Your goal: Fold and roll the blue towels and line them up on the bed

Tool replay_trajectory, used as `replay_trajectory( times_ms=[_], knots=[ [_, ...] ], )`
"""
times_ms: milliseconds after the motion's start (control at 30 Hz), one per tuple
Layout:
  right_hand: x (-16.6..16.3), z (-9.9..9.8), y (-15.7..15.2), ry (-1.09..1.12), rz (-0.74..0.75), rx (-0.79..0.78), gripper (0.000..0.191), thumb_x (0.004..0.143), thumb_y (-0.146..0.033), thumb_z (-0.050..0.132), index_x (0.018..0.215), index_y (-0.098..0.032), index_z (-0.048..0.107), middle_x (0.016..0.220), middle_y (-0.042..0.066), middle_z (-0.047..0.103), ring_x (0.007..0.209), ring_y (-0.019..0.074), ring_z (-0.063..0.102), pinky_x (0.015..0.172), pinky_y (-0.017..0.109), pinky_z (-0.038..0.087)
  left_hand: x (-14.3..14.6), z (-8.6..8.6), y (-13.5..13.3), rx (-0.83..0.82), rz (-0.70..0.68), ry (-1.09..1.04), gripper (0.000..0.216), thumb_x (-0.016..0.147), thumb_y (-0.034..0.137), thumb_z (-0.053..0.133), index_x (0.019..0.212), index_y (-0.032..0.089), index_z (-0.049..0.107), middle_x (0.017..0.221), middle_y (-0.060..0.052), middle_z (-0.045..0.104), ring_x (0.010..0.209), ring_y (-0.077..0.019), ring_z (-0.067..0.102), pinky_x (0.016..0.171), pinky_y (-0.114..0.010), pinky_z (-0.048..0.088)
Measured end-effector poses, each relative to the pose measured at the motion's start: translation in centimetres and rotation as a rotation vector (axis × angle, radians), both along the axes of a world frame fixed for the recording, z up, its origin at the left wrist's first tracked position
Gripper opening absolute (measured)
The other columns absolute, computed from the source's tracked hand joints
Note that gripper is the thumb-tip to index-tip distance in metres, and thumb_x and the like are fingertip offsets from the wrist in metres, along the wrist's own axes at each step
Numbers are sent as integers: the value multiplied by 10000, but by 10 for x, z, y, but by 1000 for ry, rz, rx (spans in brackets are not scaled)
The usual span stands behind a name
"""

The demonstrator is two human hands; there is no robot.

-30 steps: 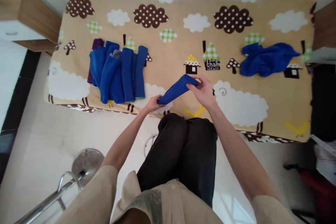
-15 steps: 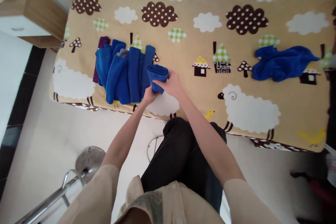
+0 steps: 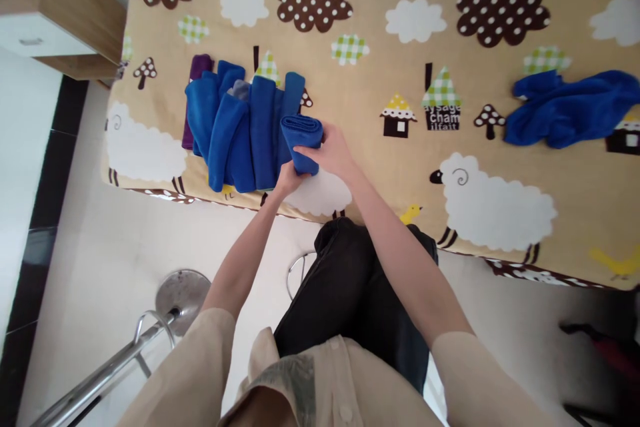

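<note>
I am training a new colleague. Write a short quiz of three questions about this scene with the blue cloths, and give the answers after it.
1. True or false: both hands touch the folded blue cloth.
2. Which lies on the bedcover far to the right? A) a loose blue cloth B) a purple cloth C) a grey cloth
3. Fill in: the folded blue cloth sits at the ______ end of the row of folded cloths.

Key:
1. True: the right hand grips it from the side and the left hand holds its near end.
2. A, the loose blue cloth.
3. right
</note>
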State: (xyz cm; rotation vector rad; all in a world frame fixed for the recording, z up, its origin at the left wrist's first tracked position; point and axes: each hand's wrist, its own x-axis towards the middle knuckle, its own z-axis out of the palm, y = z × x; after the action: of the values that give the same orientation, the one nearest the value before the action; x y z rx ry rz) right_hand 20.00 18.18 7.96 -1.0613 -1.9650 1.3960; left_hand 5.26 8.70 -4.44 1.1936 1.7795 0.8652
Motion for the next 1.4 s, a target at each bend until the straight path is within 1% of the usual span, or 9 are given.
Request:
replay_trajectory(
  times_ms=[167,300,433,633,800,1000,1133,1267,1400],
  knots=[
    [0,-2,0,-20,1,50,803,788,-464,863,1501,-302,531,1491,80,602,1468,367,493,1252,568,428,-2,0,-3,14,-12,-9,658,717,216,875,1314,69,641,1324,-218,704,1241,-382,667,1123,-516,529],
    [9,-4,8,-28,-41,172,1190,764,-615,865,1689,-366,158,1728,76,266,1633,375,180,1294,652,297,7,15,-16,164,114,108,1184,680,362,956,1639,211,279,1695,-196,332,1573,-356,348,1288,-510,340],
    [18,-8,17,-41,-101,234,1209,776,-694,823,1695,-401,92,1755,59,171,1650,385,73,1297,695,226,27,48,-52,161,212,255,1153,847,483,826,1694,309,64,1758,-158,177,1636,-336,187,1323,-541,250],
    [8,-16,14,14,-242,99,1096,821,-672,801,1676,-360,190,1725,100,260,1611,385,231,1279,668,285,108,141,-133,-49,-110,102,464,1070,382,404,1516,364,528,1464,-100,636,1418,-269,568,1210,-499,475],
    [5,-17,18,-42,-304,24,677,948,-466,736,1521,-205,488,1535,153,525,1486,297,467,1288,500,343,188,196,-169,83,-485,472,430,986,289,541,1385,168,645,1483,-177,610,1600,-404,268,1275,-715,240],
    [76,-26,57,-148,-466,-5,566,941,-286,724,1460,-151,545,1496,151,565,1452,257,497,1268,423,367,226,169,-87,-98,-845,741,311,980,140,464,1086,121,755,1081,-181,764,1169,-365,685,1108,-586,440],
    [171,-46,74,-208,-644,-9,594,906,-201,713,1471,-152,538,1531,152,540,1475,274,462,1287,472,319,263,134,-35,-305,-1139,769,323,949,68,547,1215,127,720,1131,-181,755,1086,-329,720,928,-424,540],
    [282,-84,80,-203,-931,-167,684,845,-106,719,1498,-115,517,1505,178,550,1447,318,480,1276,529,304,318,107,-37,-284,-1219,728,369,885,8,641,1230,120,714,1129,-182,741,1091,-299,714,920,-357,542],
    [359,-126,89,12,-1239,-314,645,860,-40,637,1488,-41,491,1444,194,580,1313,239,548,1239,487,331,358,89,-62,-137,-1130,807,404,886,-12,573,1266,56,692,1221,-266,683,1210,-409,637,1052,-546,480]
  ],
)
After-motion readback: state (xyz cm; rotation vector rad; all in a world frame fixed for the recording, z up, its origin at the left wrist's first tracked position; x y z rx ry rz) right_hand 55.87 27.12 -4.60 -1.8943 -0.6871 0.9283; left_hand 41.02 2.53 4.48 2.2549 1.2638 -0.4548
